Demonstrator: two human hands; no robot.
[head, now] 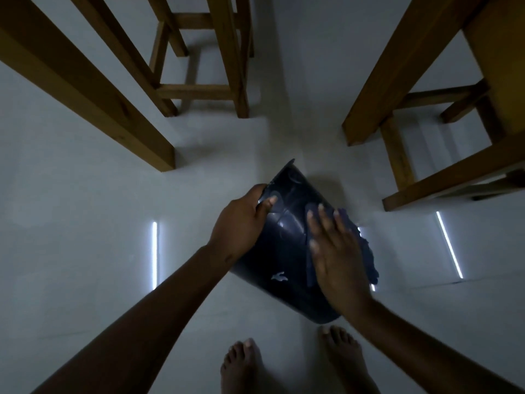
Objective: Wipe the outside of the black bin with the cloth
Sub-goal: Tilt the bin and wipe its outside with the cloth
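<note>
A: Gripping the glossy black plastic bin [287, 245] mid-frame by its rim, the left hand [241, 223] steadies it, tilted.

B: Right hand [335, 251] presses the dark cloth [366, 251] flat, fingers spread. Light, slippery; probably hold the rim.

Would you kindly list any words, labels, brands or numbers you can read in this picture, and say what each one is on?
There is no readable text anywhere in this view.
The black bin bears one small pale mark low on its side: a shape, not letters, and too blurred to identify.
The cloth, the wooden furniture and the floor show no writing.
</note>
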